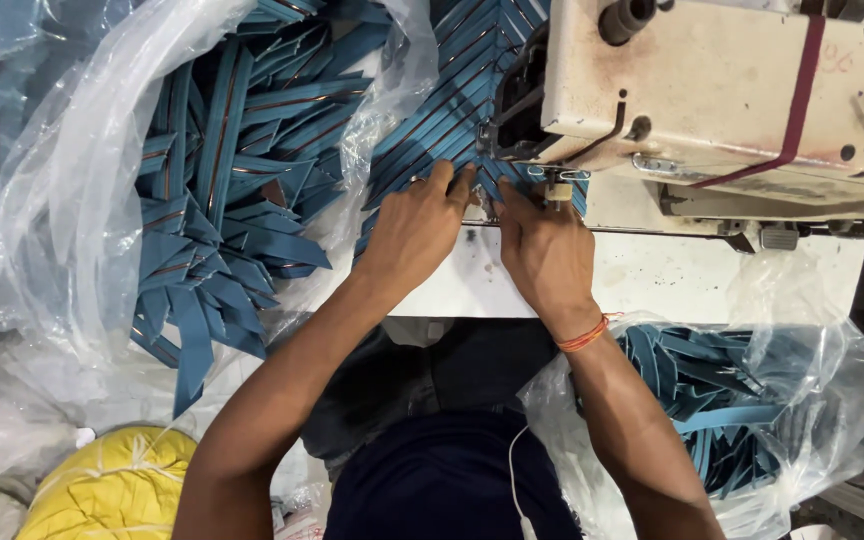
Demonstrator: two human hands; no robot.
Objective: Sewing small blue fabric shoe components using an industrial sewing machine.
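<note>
My left hand (414, 228) and my right hand (547, 250) lie side by side on the white machine table (652, 275), fingertips pinching a blue fabric strip (485, 190) right under the presser foot (556, 186) of a cream sewing machine (732, 90). A chain of sewn blue strips with red lines (442, 100) runs away behind the needle. An orange thread band circles my right wrist.
A clear plastic bag (62, 230) on the left holds a heap of blue strips (222, 200). Another clear bag with blue strips (722, 400) rests by my right forearm. A yellow bundle (112, 490) lies at the lower left.
</note>
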